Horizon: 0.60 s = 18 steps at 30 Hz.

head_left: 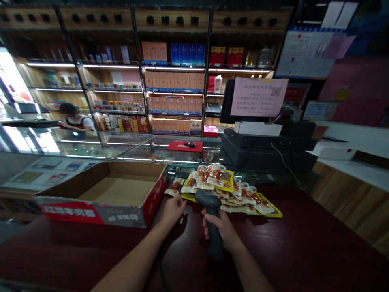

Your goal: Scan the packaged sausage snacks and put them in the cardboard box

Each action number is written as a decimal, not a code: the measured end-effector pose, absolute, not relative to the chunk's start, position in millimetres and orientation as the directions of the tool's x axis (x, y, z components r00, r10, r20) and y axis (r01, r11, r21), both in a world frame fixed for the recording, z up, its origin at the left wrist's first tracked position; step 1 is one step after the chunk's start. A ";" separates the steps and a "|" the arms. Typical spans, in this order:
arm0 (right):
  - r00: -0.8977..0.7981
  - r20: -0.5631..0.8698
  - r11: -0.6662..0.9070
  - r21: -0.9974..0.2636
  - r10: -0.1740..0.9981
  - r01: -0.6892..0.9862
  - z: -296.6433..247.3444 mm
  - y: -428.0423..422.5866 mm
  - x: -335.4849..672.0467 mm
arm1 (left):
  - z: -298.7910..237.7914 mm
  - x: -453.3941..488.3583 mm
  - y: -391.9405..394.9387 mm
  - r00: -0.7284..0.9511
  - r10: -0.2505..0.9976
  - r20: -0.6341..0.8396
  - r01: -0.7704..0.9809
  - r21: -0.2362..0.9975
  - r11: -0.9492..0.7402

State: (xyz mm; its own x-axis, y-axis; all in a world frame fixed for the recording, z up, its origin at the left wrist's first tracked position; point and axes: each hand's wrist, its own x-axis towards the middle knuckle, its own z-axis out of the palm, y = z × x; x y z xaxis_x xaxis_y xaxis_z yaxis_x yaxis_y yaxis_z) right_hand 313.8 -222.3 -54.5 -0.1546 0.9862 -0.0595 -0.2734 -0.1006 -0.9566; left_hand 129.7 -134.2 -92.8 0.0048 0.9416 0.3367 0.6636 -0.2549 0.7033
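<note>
My right hand [223,229] is wrapped round the handle of a dark grey handheld barcode scanner [215,239]. The scanner's head is raised and turned toward a heap of packaged snacks. Clear vacuum packets with brown food inside [209,174] lie piled on the counter, with several yellow-edged packs [270,207] among and under them. My left hand [174,210] rests by the left end of the heap, its fingers curled in and nothing visible in them. Whether its fingertips touch the nearest packet [175,186] I cannot tell.
An open cardboard tray box [124,219] stands left on the dark red counter [261,251]. Behind the heap are a glass display counter and a mouse [190,144] on a red pad. A monitor [227,101] stands right. Another person [77,121] is far left, before stocked shelves.
</note>
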 end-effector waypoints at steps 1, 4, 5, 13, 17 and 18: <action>-0.149 -0.075 -0.111 -0.962 0.986 -0.248 -59.4 -222.2 312.4 | -96.4 129.8 -134.9 0.016 0.946 0.324 0.671 0.698 -0.251; -0.125 -0.084 -0.111 -0.967 0.989 -0.230 -68.7 -222.1 314.5 | -99.6 127.2 -132.7 -0.031 0.940 0.340 0.716 0.664 -0.217; -0.110 -0.080 -0.105 -0.966 0.991 -0.238 -70.1 -221.9 316.3 | -99.0 124.2 -130.5 -0.062 0.935 0.349 0.728 0.657 -0.197; -0.097 -0.061 -0.085 -0.959 0.993 -0.271 -68.2 -220.2 318.1 | -98.6 106.2 -98.1 -0.178 0.845 0.504 0.785 0.591 -0.187; -0.127 -0.057 -0.089 -0.959 0.990 -0.268 -68.3 -221.8 314.5 | -90.2 118.6 -78.6 -0.152 0.897 0.416 0.799 0.585 -0.136; -0.133 -0.056 -0.091 -0.958 0.990 -0.273 -68.8 -221.9 314.2 | -87.4 120.7 -73.3 -0.164 0.908 0.386 0.806 0.583 -0.102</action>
